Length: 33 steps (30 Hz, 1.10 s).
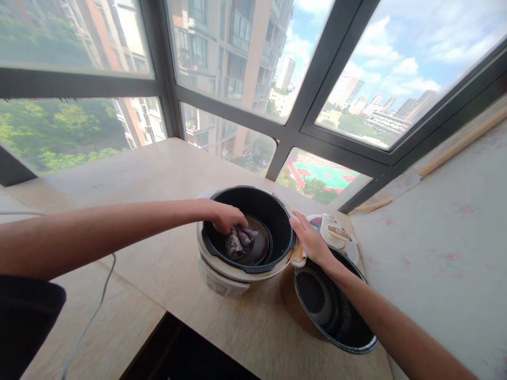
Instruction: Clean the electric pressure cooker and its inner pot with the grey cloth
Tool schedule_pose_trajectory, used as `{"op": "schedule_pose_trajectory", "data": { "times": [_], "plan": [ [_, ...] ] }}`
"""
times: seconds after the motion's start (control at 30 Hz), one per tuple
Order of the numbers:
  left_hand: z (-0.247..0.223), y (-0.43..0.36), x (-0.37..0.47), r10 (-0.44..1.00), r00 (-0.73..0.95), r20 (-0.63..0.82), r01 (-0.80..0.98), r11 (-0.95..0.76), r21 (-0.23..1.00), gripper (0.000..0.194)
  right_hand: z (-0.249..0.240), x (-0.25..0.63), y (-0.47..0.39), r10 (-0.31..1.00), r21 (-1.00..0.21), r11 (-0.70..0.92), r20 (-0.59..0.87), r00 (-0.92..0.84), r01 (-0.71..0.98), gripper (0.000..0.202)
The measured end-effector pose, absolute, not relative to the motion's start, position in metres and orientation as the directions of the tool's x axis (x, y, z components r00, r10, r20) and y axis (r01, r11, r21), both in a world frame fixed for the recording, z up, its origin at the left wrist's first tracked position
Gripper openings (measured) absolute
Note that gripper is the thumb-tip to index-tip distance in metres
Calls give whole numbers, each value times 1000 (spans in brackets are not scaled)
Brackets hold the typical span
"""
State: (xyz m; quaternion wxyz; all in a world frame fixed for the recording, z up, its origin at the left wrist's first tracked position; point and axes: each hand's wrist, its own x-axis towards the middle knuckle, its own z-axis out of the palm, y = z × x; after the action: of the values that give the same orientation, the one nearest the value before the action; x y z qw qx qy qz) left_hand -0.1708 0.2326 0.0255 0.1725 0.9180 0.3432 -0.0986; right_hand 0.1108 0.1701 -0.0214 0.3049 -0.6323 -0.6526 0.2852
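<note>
The dark left sleeve (pixel 29 322) leads to the left hand (pixel 229 219), curled around a bunched patterned cloth (pixel 240 244) inside the electric cooker (pixel 222 279), near the windowsill's (pixel 138 169) front edge. The right hand (pixel 311 240), fingers extended, touches the cooker's right side; a loose pot (pixel 328 303) sits by the sill's right edge.

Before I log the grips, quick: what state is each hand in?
Left hand: closed on a patterned cloth inside the dark pot.
Right hand: open, at the edge of the cooker, grasping nothing visible.
</note>
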Motion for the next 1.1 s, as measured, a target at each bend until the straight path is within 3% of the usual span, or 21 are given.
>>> {"op": "schedule_pose_trajectory", "data": {
  "times": [0.1, 0.23, 0.47, 0.77, 0.97, 1.1],
  "plan": [
    [24, 237, -159, 597, 707, -378, 687, -708, 167, 67, -22, 110, 170, 1000, -756, 26, 25, -10, 654, 71],
    [15, 243, -138, 738, 584, -337, 800, -593, 90, 68, -22, 108, 169, 1000, -767, 10, 18, 5, 641, 73],
    [4, 256, -114, 733, 575, -363, 807, -580, 107, 73, -24, 109, 169, 999, -794, 1, 21, 27, 608, 73],
    [8, 241, -89, 409, 777, -478, 598, -716, 360, 80, -24, 110, 169, 999, -788, 9, 26, 19, 615, 69],
    [11, 236, -121, 178, 817, -548, 523, -629, 575, 66, -22, 110, 169, 1000, -777, 16, 28, 10, 630, 72],
    [13, 240, -153, 91, 777, -623, 591, -446, 672, 51, -21, 109, 169, 999, -782, 23, 37, 10, 623, 75]
  ]
}}
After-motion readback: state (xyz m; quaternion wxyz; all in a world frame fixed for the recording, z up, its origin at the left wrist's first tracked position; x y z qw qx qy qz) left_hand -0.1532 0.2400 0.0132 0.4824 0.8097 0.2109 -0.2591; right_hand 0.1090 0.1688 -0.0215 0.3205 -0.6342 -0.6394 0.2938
